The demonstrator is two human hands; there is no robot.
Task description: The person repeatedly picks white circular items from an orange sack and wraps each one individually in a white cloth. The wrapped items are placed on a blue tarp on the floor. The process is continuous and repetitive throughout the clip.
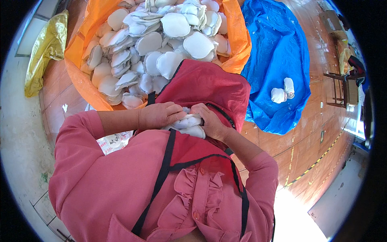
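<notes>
My left hand (pixel 159 115) and my right hand (pixel 211 122) meet over my lap, both with bent fingers closed on a white fabric piece (pixel 188 122). It looks soft and folded; the fingers hide part of it. More white fabric shows just beneath, against my red apron (pixel 205 82), and I cannot tell whether it is the same piece. Ahead of my hands, an orange sack (pixel 74 76) lies spread wide, heaped with many flat, rounded white fabric pieces (pixel 175 25), some of them in stacked bundles.
To the right of the orange sack lies a blue plastic sack (pixel 270 48) with two small white bundles (pixel 279 95) on it. A yellow plastic bag (pixel 46 52) rests by the left wall. A wooden chair (pixel 336 88) stands far right, and yellow-black tape (pixel 312 165) crosses the tiled floor.
</notes>
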